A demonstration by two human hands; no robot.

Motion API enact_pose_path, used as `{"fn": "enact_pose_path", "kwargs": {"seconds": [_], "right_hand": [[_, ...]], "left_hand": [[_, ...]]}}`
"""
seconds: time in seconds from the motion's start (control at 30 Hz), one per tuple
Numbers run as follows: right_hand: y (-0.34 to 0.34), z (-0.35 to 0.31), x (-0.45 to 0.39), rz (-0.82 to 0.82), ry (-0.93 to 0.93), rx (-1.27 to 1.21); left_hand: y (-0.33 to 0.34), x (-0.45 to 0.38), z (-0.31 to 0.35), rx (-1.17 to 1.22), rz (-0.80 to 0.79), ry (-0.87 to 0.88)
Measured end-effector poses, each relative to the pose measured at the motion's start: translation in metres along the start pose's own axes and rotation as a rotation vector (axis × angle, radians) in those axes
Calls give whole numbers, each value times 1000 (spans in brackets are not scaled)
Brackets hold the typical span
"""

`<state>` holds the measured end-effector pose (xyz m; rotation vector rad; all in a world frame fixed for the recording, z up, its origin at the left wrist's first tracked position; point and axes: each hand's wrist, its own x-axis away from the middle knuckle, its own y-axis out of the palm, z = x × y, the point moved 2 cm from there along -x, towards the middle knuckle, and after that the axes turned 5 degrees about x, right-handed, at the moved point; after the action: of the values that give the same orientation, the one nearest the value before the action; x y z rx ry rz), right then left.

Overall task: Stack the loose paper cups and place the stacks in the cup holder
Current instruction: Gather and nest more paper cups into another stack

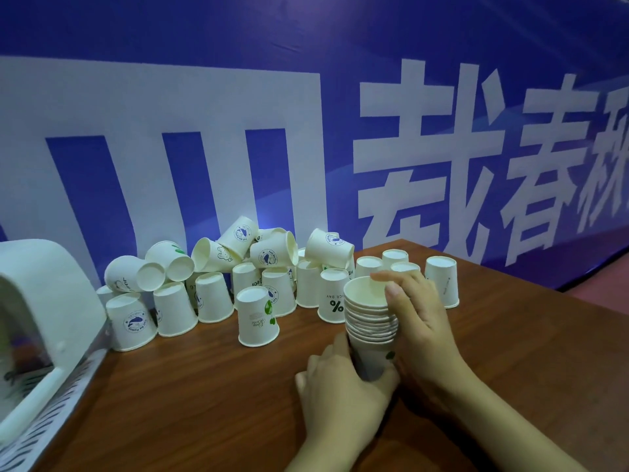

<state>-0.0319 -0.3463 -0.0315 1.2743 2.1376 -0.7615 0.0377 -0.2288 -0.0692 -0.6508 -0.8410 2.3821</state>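
Observation:
A stack of several white paper cups (371, 321) stands mouth-up on the brown table (204, 403), near its middle. My left hand (340, 386) grips the bottom cup of the stack from the left. My right hand (415, 311) holds the upper part from the right, thumb on the rim and fingertips over the open mouth. Behind, a pile of loose paper cups (221, 277) lies along the wall, some upside down, some on their sides. A white cup holder (44, 301) sits at the far left edge.
Several upside-down cups (440, 281) stand behind my right hand. One inverted cup with green leaves (257, 316) stands alone in front of the pile. A blue banner with white characters (306, 131) forms the back wall. A perforated white tray (51, 413) lies under the holder.

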Motion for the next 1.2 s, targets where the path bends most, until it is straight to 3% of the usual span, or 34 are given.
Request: {"fn": "enact_pose_path", "kwargs": {"seconds": [0.13, 0.27, 0.47, 0.53, 0.6, 0.73, 0.87, 0.93, 1.1, 1.2], "right_hand": [[2, 20, 1, -32, 174, -99], [-7, 28, -7, 59, 136, 256], [-19, 53, -14, -189, 406, 746], [-22, 49, -16, -133, 401, 867], [-25, 46, -19, -57, 388, 902], [-20, 47, -17, -162, 369, 900], [-27, 36, -17, 184, 255, 696], [-31, 35, -14, 242, 255, 628], [-31, 46, -12, -82, 430, 714], [-30, 48, -11, -194, 512, 766]], "left_hand": [[-3, 2, 4, -21, 1, -15], [-5, 3, 5, 1, -4, -34], [-6, 3, 5, 2, 22, -18], [-5, 4, 5, -7, 21, -20], [-5, 3, 5, 0, 15, -21], [-5, 3, 4, 3, 1, -18], [-4, 4, 4, -24, -8, -16], [-6, 4, 4, -15, -5, -15], [-6, 4, 6, -21, -5, -20], [-5, 3, 5, -26, -12, -13]]}}
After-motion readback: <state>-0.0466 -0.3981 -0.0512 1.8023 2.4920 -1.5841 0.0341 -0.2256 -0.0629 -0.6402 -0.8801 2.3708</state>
